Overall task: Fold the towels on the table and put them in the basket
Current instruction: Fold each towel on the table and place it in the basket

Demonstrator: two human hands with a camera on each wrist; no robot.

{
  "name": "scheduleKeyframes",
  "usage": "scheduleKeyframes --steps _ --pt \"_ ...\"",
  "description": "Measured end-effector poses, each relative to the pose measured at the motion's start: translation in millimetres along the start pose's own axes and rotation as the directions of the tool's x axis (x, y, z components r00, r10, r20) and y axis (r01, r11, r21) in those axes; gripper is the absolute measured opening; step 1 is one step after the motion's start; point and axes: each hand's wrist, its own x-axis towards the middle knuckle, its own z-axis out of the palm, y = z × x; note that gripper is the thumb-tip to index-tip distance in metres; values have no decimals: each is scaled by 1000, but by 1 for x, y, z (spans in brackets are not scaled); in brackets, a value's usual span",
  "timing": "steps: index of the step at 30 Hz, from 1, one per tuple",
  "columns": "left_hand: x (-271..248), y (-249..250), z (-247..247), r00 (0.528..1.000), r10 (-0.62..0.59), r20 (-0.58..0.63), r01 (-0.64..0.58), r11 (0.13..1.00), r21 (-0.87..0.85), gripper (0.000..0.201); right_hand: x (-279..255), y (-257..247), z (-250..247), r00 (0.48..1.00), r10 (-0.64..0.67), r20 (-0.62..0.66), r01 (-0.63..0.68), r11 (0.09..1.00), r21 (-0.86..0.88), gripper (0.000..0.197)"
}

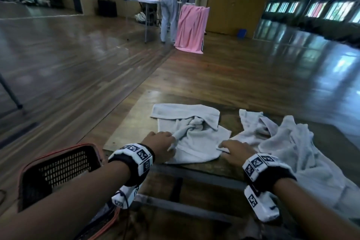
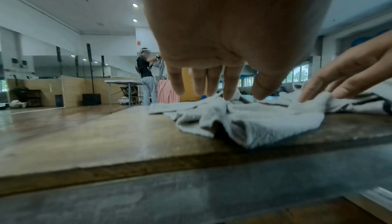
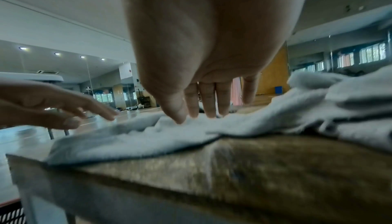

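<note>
1. Wooden counter (image 1: pixel 126 122) carries 2 pale towels side by side, both unfolded.
2. Right towel (image 1: pixel 303 148) lies crumpled in a heap, draping over the counter's near edge.
3. Left towel (image 1: pixel 194 138) lies partly spread, bunched and twisted at its middle.
4. Basket (image 1: pixel 58 171), dark mesh with a red rim, sits below the counter's left end.
5. Left hand (image 1: pixel 161 146) pinches a twisted fold of the left towel, fingers (image 2: pixel 231 85) curled down onto the cloth.
6. Right hand (image 1: pixel 237 152) presses that towel's near right corner, fingers (image 3: pixel 206 100) straight and close together.
</note>
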Motion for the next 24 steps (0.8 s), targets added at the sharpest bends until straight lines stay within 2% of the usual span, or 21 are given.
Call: scheduleKeyframes --steps 3,6,11,13,15,18,20,22,24 --pt "20 -4 29 1000 20 -23 -19 999 34 47 14 -6 28 994 -106 -39 105 994 -7 50" --pt "25 -8 46 999 36 -2 -36 999 21 52 14 -16 46 983 -179 -33 177 983 -54 52" --pt "-4 -8 49 977 212 -32 -205 968 147 47 -16 -23 57 978 -191 -86 196 979 57 44" --pt "-19 -10 43 963 271 2 -269 957 111 45 -30 -22 58 977 -202 -74 206 977 57 42" --pt "-25 -15 33 960 281 12 -280 959 -35 36 -31 -18 50 979 -198 -48 202 974 100 36" --pt "-14 -29 23 984 148 -100 -170 951 -257 19 -9 -10 29 986 -132 -106 152 965 215 25" --pt "4 -46 21 980 25 -195 -69 973 -222 19 13 -6 19 977 -55 -206 107 962 251 22" --pt "23 -66 20 982 -98 -161 75 987 -145 32 38 -6 16 971 -3 -240 66 965 254 30" --pt "39 -85 20 979 -198 -53 195 979 -59 43 61 -8 16 976 25 -215 18 981 196 47"
